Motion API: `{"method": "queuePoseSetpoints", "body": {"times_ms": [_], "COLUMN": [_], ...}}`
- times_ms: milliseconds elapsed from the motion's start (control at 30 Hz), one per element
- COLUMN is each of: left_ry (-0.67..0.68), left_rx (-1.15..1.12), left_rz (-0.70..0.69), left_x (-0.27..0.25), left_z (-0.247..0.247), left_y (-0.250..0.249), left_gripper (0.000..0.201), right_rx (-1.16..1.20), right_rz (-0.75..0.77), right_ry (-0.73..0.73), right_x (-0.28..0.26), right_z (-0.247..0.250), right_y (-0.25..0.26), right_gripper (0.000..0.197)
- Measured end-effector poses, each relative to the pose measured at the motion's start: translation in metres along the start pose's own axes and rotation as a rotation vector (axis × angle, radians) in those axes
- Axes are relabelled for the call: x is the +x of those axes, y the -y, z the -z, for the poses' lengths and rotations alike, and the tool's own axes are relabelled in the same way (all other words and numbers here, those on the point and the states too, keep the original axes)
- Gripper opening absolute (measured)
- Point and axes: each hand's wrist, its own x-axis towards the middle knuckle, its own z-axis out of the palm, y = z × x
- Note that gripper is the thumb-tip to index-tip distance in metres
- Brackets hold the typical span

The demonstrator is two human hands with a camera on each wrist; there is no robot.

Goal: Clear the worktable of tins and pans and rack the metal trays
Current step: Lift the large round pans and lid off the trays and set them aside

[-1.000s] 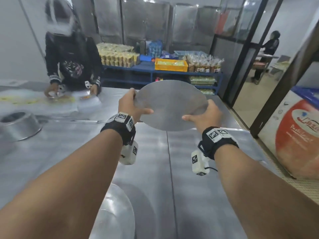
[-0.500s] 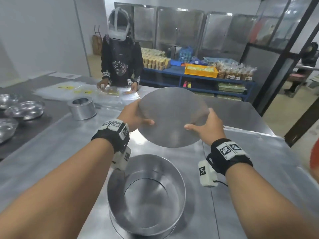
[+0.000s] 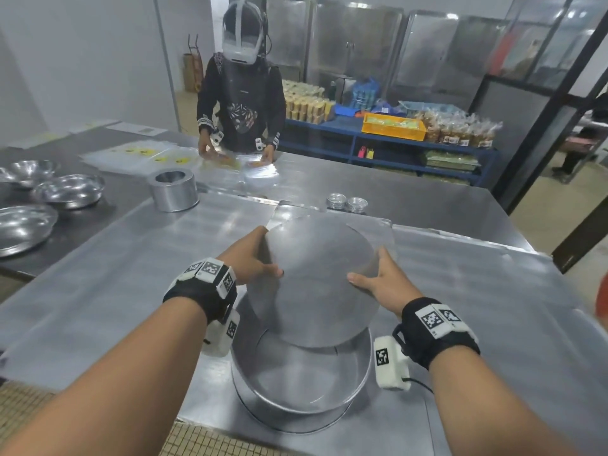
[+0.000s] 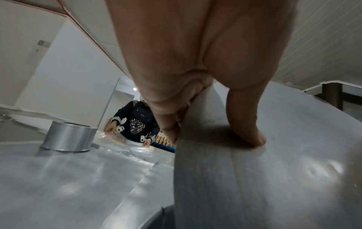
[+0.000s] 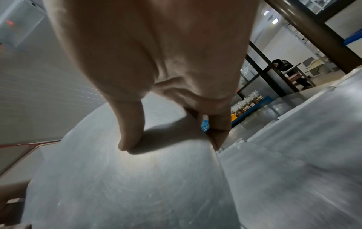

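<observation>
A flat round metal disc (image 3: 316, 278) hangs tilted just above a large round cake tin (image 3: 297, 393) at the near edge of the steel worktable (image 3: 131, 274). My left hand (image 3: 253, 258) pinches the disc's left rim, thumb on top; the left wrist view shows the thumb (image 4: 245, 124) pressed on the disc (image 4: 293, 155). My right hand (image 3: 378, 281) holds the right rim the same way, its thumb (image 5: 131, 131) on the disc (image 5: 127, 186). The disc's near edge dips inside the tin's rim.
A smaller round tin (image 3: 173, 189) stands farther back on the left, and two little foil cups (image 3: 347, 203) behind the disc. Several shiny bowls (image 3: 67, 190) sit on the dark counter at left. A person (image 3: 241, 103) works with plastic sheets at the table's far side.
The disc has come down from chest height, held by both hands, to just over the large tin. The view has swung left and downward to the tin.
</observation>
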Motion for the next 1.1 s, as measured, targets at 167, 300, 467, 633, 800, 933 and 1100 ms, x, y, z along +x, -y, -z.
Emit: {"method": "queuePoseSetpoints", "body": {"times_ms": [167,300,467,633,800,933,1100], "left_ry": [0.052,0.14,0.167,0.148,0.164,0.101,0.119], "left_rx": [0.029,0.062,0.087,0.096,0.163,0.158,0.309], "left_rz": [0.034,0.03,0.068,0.069,0.049,0.132,0.267], "left_x": [-0.008,-0.012,-0.012,-0.011,-0.011,-0.013,-0.012], "left_z": [-0.008,-0.016,-0.03,-0.038,-0.041,-0.036,-0.025], "left_y": [0.004,0.012,0.013,0.022,0.024,0.02,0.024], "left_gripper": [0.062,0.075,0.057,0.022,0.049,0.049,0.025], "right_rx": [-0.063,-0.197,-0.199,-0.392,-0.54,-0.785,-0.575], "right_rz": [-0.026,-0.073,-0.159,-0.152,-0.137,-0.089,-0.254], "right_ry": [0.12,0.215,0.266,0.248,0.104,0.029,0.022], "right_x": [-0.014,-0.021,-0.031,-0.034,-0.039,-0.04,-0.045], "right_z": [-0.01,-0.017,-0.025,-0.032,-0.04,-0.04,-0.034], "right_y": [-0.01,-0.018,-0.028,-0.034,-0.035,-0.034,-0.049], "right_gripper": [0.041,0.061,0.06,0.073,0.064,0.064,0.073]}}
